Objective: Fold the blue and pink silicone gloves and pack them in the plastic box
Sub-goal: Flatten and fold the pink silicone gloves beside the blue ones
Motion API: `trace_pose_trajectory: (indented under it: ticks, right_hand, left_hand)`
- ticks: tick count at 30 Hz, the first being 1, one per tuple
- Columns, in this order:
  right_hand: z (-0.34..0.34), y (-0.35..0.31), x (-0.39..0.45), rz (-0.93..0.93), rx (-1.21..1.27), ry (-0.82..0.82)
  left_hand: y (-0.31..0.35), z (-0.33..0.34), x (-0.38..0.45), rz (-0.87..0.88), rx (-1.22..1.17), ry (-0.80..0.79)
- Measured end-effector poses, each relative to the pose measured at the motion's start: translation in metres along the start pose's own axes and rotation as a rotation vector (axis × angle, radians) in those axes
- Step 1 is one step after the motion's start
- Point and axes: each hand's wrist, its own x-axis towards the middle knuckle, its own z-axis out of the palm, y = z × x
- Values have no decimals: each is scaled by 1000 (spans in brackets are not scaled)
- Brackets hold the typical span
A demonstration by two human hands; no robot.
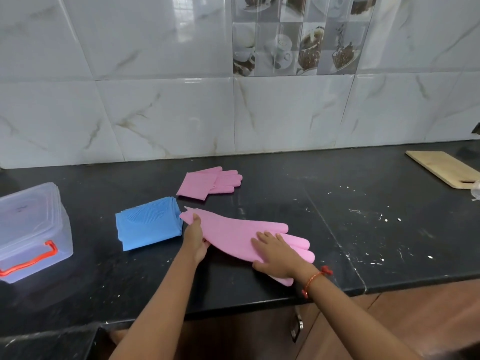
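Observation:
A pink silicone glove [233,233] lies stretched out flat on the black counter, cuff to the left, fingers to the right. My left hand [194,240] grips its cuff end with thumb on top. My right hand [278,255] presses flat on the glove's palm near the fingers. Folded blue gloves [149,226] lie just left of the cuff. A second pink glove [207,183], folded, rests further back. The clear plastic box [31,229] with an orange handle stands at the far left, lid on.
The black counter [363,216] runs to a tiled wall behind and has white specks on its right half. A wooden cutting board [444,168] lies at the back right. The counter's front edge is just below my wrists.

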Motion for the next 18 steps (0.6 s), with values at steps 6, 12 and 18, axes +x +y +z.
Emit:
trace_pose_trajectory:
  ticks: [6,12,18]
  right_hand:
    - [-46,9,25,19,-16,-224]
    - [-89,5,83,79,163,-133]
    - [-71,-25,142,41,121,-84]
  left_hand:
    - [2,-4,1,-12,-13,2]
    - [10,-9,12,-24,37,30]
    - [16,-6,21,33,202,72]
